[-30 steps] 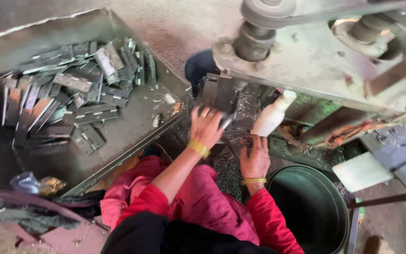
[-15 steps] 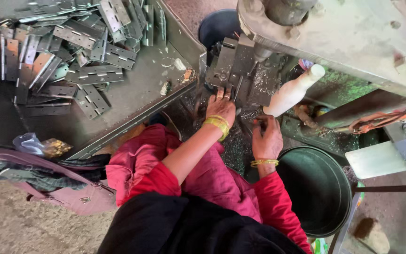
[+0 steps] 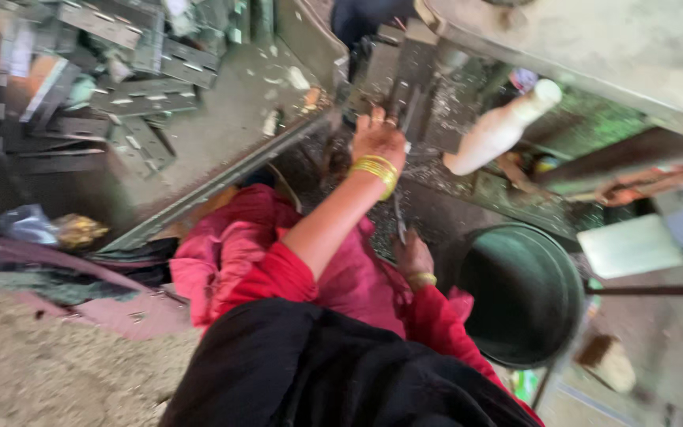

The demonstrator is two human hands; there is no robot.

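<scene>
- Since the earlier frame we note the left hand has stayed up at the dark metal die block of the press, while the right hand has dropped back toward the lap, beside the rim of the dark round bucket.
- We find the left hand resting against the lower front of the die block, fingers spread rather than closed; whether a small piece sits under them we cannot tell, as the picture is blurred. We judge the hand is kept flat there to seat or steady work at the die.
- We record the right hand low, with a thin dark rod or strip rising from it; the fingers look curled about its lower end, but the grip is not clear.
- We see punched grey metal strips heaped at the far left of the sloped metal tray, within reach of the left arm, evidently as stock.
- We note a white bottle leaning at the right of the die block, on the machine's ledge amid metal swarf.
- We observe yellow bangles on both wrists and red sleeves, close to the die.
</scene>
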